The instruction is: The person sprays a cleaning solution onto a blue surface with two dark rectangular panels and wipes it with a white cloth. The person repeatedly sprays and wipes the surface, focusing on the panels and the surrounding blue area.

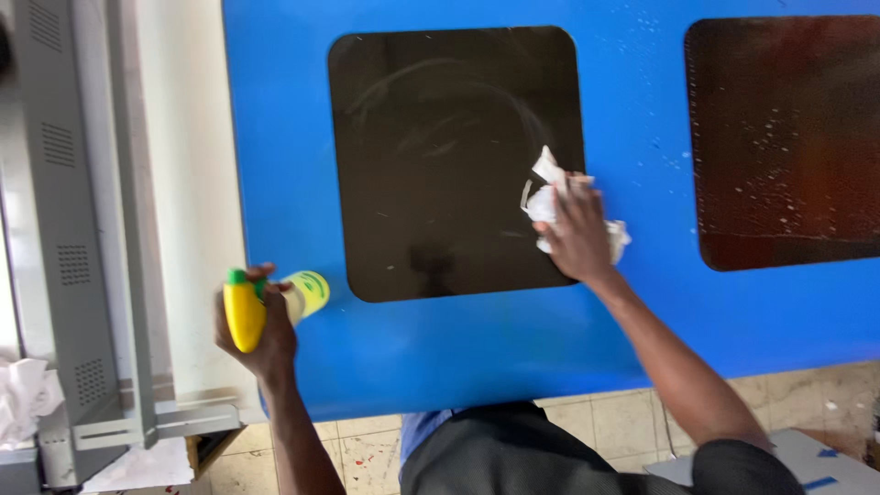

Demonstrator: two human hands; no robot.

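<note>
My right hand (576, 234) presses a crumpled white paper towel (546, 203) against the right edge of a dark square window (440, 165) set in a blue panel (632, 101). Faint wipe smears arc across that window. My left hand (261, 330) grips a yellow spray bottle (266, 307) with a green cap near the panel's lower left corner. A second dark window (788, 137) at the right is speckled with droplets.
A grey metal cabinet with vent slots (69, 229) stands at the left, with crumpled white paper (23, 399) beside it. Beige floor tiles (605, 426) show below the panel. A white sheet with blue marks (825, 467) lies at the bottom right.
</note>
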